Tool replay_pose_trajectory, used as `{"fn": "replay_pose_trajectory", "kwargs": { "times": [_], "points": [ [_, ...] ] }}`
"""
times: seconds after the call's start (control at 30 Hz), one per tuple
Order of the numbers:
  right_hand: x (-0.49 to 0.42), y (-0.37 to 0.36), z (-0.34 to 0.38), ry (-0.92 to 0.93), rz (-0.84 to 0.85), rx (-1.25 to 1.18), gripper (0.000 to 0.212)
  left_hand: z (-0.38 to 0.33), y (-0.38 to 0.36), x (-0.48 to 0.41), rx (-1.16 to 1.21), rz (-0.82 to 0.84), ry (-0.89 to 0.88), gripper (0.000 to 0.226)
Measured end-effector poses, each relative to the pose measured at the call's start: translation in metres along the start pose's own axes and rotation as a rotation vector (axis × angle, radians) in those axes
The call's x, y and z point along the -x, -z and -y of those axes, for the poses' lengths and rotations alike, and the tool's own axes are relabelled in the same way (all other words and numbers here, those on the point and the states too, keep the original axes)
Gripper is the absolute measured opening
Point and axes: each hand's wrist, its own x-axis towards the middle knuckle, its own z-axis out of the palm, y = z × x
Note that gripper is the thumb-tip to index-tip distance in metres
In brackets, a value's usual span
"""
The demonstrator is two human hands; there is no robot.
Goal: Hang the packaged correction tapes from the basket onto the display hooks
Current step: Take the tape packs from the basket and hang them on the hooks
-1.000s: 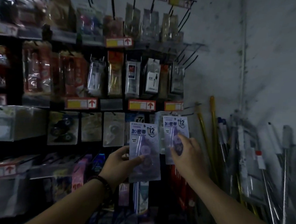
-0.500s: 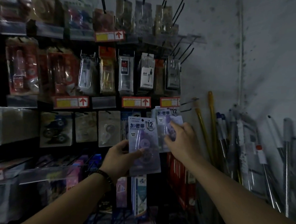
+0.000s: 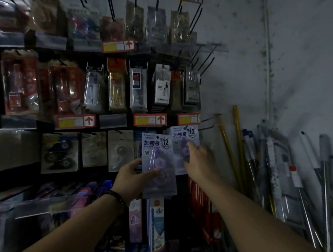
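Dim shop racking fills the left, with poles leaning on the grey wall at right. Left hand (image 3: pixel 132 179) grips one correction tape pack (image 3: pixel 159 164) upright — long axis vertical, thumb across its front, printed "加密带" and "12". Just right, the right hand (image 3: pixel 199 159) has loosely curled fingers on a second pack (image 3: pixel 182 138) with the same print — hanging under a red price tag (image 3: pixel 188 119); whether it grips is unclear.

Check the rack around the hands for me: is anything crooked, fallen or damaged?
Nothing stands out. The right hand is on a correction tape pack hanging straight under the price tags; the left hand holds another pack upright. Neighbouring packs hang evenly, though the dim, blurry picture hides detail.
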Motion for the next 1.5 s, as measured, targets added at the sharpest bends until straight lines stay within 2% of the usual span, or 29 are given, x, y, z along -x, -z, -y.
{"fn": "replay_pose_trajectory", "kwargs": {
  "times": [0.1,0.17,0.27,0.4,0.47,0.6,0.67,0.8,1.07,1.17,1.37,1.5],
  "points": [
    [0.004,0.002,-0.002,-0.006,0.021,0.016,0.028,-0.003,-0.001,-0.003,-0.005,0.006,0.011,0.034],
    [0.009,0.006,-0.002,0.029,-0.028,0.03,0.026,-0.005,-0.004,-0.005,-0.011,-0.004,0.019,0.034],
    [0.024,0.019,0.005,0.14,-0.099,-0.067,0.04,-0.008,-0.012,-0.007,-0.023,0.006,0.021,0.035],
    [0.05,0.027,0.013,0.264,-0.02,-0.176,0.065,-0.013,-0.027,-0.005,-0.01,0.009,-0.007,0.03],
    [0.058,0.026,0.013,0.271,-0.012,-0.21,0.069,-0.014,-0.033,-0.005,-0.011,0.009,-0.011,0.027],
    [0.063,0.018,0.008,0.212,-0.076,-0.276,0.064,-0.011,-0.039,-0.007,-0.063,0.02,0.007,0.022],
    [0.063,0.015,0.004,0.158,-0.095,-0.289,0.066,-0.011,-0.04,-0.007,-0.176,0.014,-0.024,0.024],
    [0.06,0.009,-0.005,0.035,-0.088,-0.228,0.078,-0.021,-0.033,-0.002,-0.602,-0.056,-0.208,0.032],
    [0.04,0.009,-0.008,0.01,-0.136,-0.208,0.089,-0.024,-0.017,0.0,-0.917,0.007,-0.31,0.033],
    [0.032,0.01,-0.007,0.001,-0.139,-0.2,0.079,-0.021,-0.013,0.003,-1.004,0.021,-0.349,0.031],
    [0.021,0.012,-0.008,-0.017,0.0,-0.111,0.068,-0.016,-0.014,0.003,-0.994,0.044,-0.379,0.03],
    [0.01,0.01,-0.001,-0.03,0.017,-0.073,0.044,-0.015,-0.014,0.004,-0.984,0.049,-0.404,0.025]
  ]
}}
